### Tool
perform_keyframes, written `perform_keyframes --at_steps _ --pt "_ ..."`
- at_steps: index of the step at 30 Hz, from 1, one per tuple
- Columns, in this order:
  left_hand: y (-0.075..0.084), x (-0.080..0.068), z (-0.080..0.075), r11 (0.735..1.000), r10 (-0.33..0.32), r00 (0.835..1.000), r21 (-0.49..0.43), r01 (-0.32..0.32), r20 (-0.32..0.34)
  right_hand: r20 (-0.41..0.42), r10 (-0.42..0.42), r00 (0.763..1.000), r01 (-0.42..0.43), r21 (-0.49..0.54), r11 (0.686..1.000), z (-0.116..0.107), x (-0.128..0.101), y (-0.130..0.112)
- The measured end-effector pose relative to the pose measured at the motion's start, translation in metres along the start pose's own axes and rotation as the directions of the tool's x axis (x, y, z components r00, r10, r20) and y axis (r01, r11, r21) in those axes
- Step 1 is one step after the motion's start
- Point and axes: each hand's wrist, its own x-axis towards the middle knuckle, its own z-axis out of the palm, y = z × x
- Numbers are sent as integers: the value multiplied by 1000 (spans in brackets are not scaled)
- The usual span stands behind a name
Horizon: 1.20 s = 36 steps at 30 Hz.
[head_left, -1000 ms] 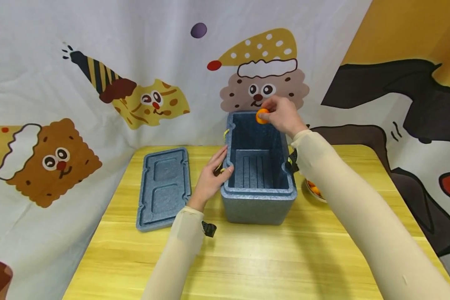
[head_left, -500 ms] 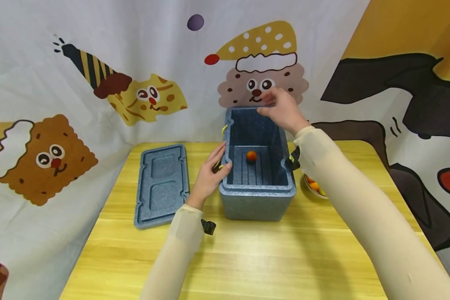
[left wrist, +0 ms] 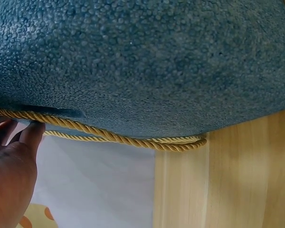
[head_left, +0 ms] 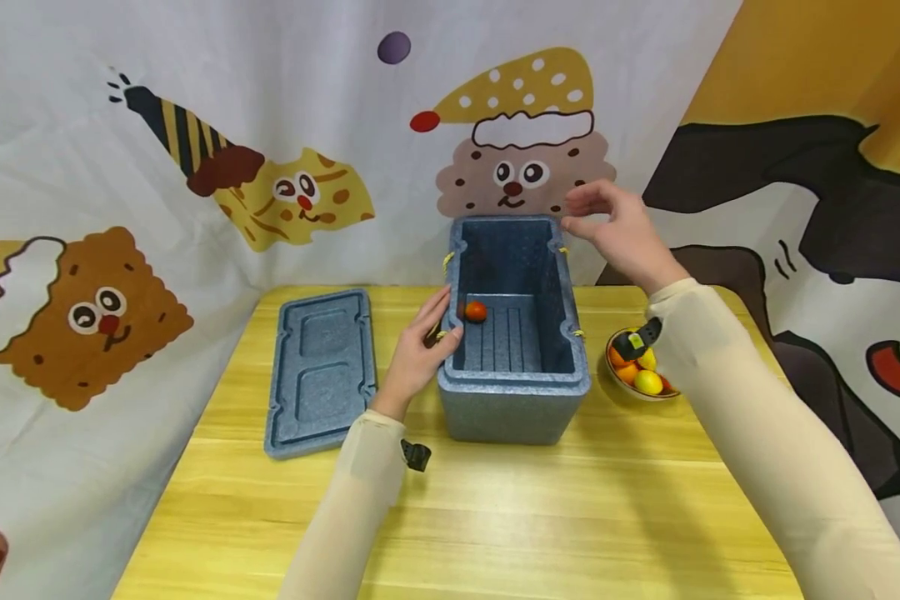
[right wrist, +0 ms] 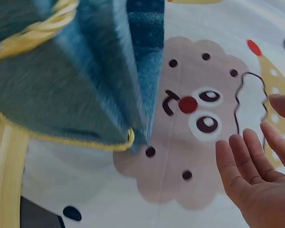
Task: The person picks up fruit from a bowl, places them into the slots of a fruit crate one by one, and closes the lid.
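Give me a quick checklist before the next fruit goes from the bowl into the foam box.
1. Foam box open, lid lying flat on the table to its left: ok.
2. Left hand rests on the box's left rim, steadying it: ok.
3. Right hand holds nothing, fingers relaxed above the box's far right corner: ok.
4. Orange fruit lies inside the box at its left wall: ok.
5. Bowl right of the box holds fruit: ok.
6. Number of fruits in the bowl: cannot tell.

One foam box point(head_left: 513, 400), one lid point(head_left: 321, 371), one orange point(head_left: 476, 312) inside, one fruit bowl point(head_left: 640, 372), two hands.
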Motion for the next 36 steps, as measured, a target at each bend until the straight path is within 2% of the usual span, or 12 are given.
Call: perform_keyframes --at_steps 4,7,11,14,19,22,25,29,32,36 --pt "-1 0 1 1000 6 1000 -20 -6 -8 -86 -36 996 39 36 999 -17 -25 15" --pt "-1 0 2 1000 3 1000 -26 -3 -5 -168 -68 983 82 81 993 -27 -45 33" --pt "0 1 0 1000 -11 1000 -23 11 -2 -239 -55 969 76 79 994 -37 -70 54" --pt "0 1 -1 1000 -19 1000 -14 18 -14 -259 -38 965 48 31 998 -43 -85 66" --pt "-1 1 -1 1000 13 999 -11 -13 -29 -268 39 963 -46 -22 999 -48 -113 92" --pt "-2 -1 0 1000 15 1000 -21 -15 -7 -271 128 954 -133 -1 991 -48 -131 113" --pt "-2 -2 -2 1000 7 1000 -20 -8 -13 -266 172 948 -175 11 984 -43 -140 132" --pt "-3 -5 -6 1000 19 999 -12 -19 -42 -251 189 949 -202 -26 979 -35 -150 153" --pt "-4 -5 -5 999 34 999 -6 -35 -24 -223 190 956 -210 -74 975 -31 -163 165" --pt "-5 -3 -1 999 42 999 -22 -42 1 -163 155 974 -173 -105 979 -30 -176 177"
